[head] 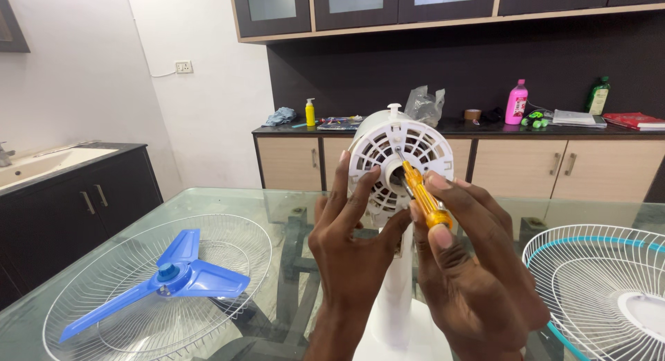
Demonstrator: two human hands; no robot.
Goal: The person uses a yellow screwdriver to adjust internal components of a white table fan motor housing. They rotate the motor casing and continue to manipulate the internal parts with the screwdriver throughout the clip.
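Right grip: your right hand (464, 264) is closed around a screwdriver (424, 197) with a yellow-orange handle, thumb and fingers pinching the handle from both sides.
Screwdriver: it is tilted, handle low and to the right, metal shaft running up and left so the tip meets the front of the fan motor housing (400, 160), near its centre.
Left grip: your left hand (353, 247) is spread, fingers pointing up, and holds nothing shut inside it; the fingertips press flat against the left and lower face of the housing, while the thumb reaches towards the right hand.
Motor housing: white, round, with slotted vents, facing you, mounted on top of a white stand (396, 292) that rises from the glass counter (277, 208) between your forearms.
Left of you: a white wire fan guard (90, 292) lies flat on the counter, and a blue three-bladed fan blade (166, 278) rests in it, well apart from your hands.
Right of you: a second wire guard (596, 278) with a teal rim lies at the counter's right edge.
Behind: a dark cabinet top carries a pink bottle (517, 102), a yellow bottle (309, 113) and a green bottle (598, 95).
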